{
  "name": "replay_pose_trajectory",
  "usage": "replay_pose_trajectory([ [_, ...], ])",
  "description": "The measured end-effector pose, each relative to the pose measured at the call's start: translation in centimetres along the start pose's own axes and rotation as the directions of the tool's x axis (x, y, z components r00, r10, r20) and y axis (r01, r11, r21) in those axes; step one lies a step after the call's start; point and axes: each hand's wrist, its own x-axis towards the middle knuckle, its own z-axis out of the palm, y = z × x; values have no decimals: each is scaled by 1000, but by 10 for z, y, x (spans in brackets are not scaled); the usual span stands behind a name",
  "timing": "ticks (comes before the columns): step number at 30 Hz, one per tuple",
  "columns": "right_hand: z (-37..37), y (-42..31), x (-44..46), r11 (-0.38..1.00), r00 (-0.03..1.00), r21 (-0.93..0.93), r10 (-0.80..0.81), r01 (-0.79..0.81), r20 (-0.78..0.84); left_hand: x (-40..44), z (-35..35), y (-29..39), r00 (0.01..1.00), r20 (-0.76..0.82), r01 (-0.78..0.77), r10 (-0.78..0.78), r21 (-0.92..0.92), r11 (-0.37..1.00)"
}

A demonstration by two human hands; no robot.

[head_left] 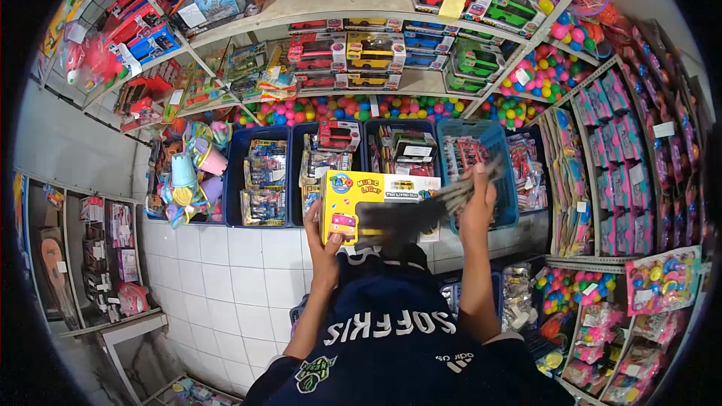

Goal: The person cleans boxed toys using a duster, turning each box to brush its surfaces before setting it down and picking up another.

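My left hand (323, 254) grips the left end of a yellow and white toy bus box (342, 199) marked "Tayo Music Light", thumb on its front. In my closed right hand (475, 214) is a duster (402, 222), its dark head smeared by motion across the front of the box. The duster's pale, streaked part shows blurred beside my fingers. Its dark head hides much of the box's window and lower right side. Behind the box, blue crates (233, 180) hold packaged toys.
Shelves (323, 9) above carry boxed toy buses in red, yellow, blue and green. Colored plastic balls (301, 111) lie beneath them. At the left hang pastel sand toys (184, 173). Racks of pink and teal packs (613, 158) line the right side. White tiles (226, 278) cover the floor.
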Motion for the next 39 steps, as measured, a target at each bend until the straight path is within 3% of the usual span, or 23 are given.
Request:
replay_pose_trajectory([
  [2, 6, 0, 6, 993, 981, 119, 37, -14, -193, -2, 4, 3, 1000, -10, 4, -4, 1, 1000],
  [3, 4, -1, 8, 993, 981, 114, 37, -15, -191, -2, 3, 0, 1000, -8, -3, 3, -16, 1000],
  [6, -2, -8, -3, 992, 991, 23, 122, -121, -56, -7, 0, -5, 999, -9, 36, -36, -14, 999],
  [9, -2, -5, -4, 999, 999, -1, 50, -50, -7, -9, 1, -3, 1000, 7, 14, -14, -17, 1000],
  [10, 6, -5, -4, 998, 990, 11, 55, -54, -132, -11, 3, -3, 1000, 17, 7, -6, -11, 1000],
  [11, 6, -5, -3, 999, 990, 7, 52, -52, -127, -12, 2, -9, 1000, -1, 3, -3, -8, 1000],
  [13, 6, -5, -7, 995, 995, 20, 98, -99, 30, -15, 5, -8, 1000, 8, 16, -16, -3, 1000],
  [16, 1, -9, -16, 968, 983, -249, 59, -14, 176, -20, 9, 0, 996, 33, 79, -79, 1, 997],
  [18, 2, -12, -18, 977, 989, -214, 19, 12, 144, -17, 8, -5, 993, 83, 83, -79, -47, 995],
  [20, 1, -7, -15, 995, 998, -88, 40, -44, -42, -15, 8, -14, 993, 97, 63, -60, -32, 997],
  [22, -13, -11, -11, 988, 996, -124, 92, -92, -6, -14, 12, -9, 991, 113, 72, -71, -4, 997],
  [24, -25, -10, -12, 965, 980, -262, 77, -27, 181, -12, 10, -15, 991, 112, 75, -75, 10, 997],
  [25, -26, 1, -10, 978, 998, -207, 6, 7, 63, -12, 10, -18, 992, 105, 75, -76, 18, 997],
  [26, -26, 4, -10, 977, 998, -211, 8, 4, 55, -10, 10, -18, 989, 129, 76, -79, 24, 997],
  [28, -22, 2, -3, 994, 982, 77, 85, -73, -170, -10, 14, -11, 986, 148, 79, -79, 5, 997],
  [29, -25, -2, -3, 994, 994, 61, 90, -86, -61, -9, 16, -8, 983, 164, 83, -81, -7, 996],
  [30, -25, -7, -5, 995, 995, 63, 86, -82, -59, -7, 17, -9, 983, 165, 78, -76, -9, 997],
  [32, -28, -14, -11, 978, 978, -204, 85, -45, 190, -7, 18, -12, 982, 182, 52, -52, 5, 999],
  [34, -24, -9, -9, 985, 989, -171, 0, 25, 145, -9, 22, -5, 977, 199, 69, -70, 13, 998],
  [36, -15, -11, -7, 1000, 994, 12, 19, -18, -110, -10, 22, -3, 975, 206, 77, -78, 15, 997],
  [38, -27, -5, 1, 999, 997, -12, 39, -40, -71, -8, 20, -5, 980, 197, 22, -31, 50, 999],
  [39, -33, -4, 2, 997, 999, -81, -12, 16, 49, -6, 16, -11, 980, 199, 19, -29, 54, 998],
])
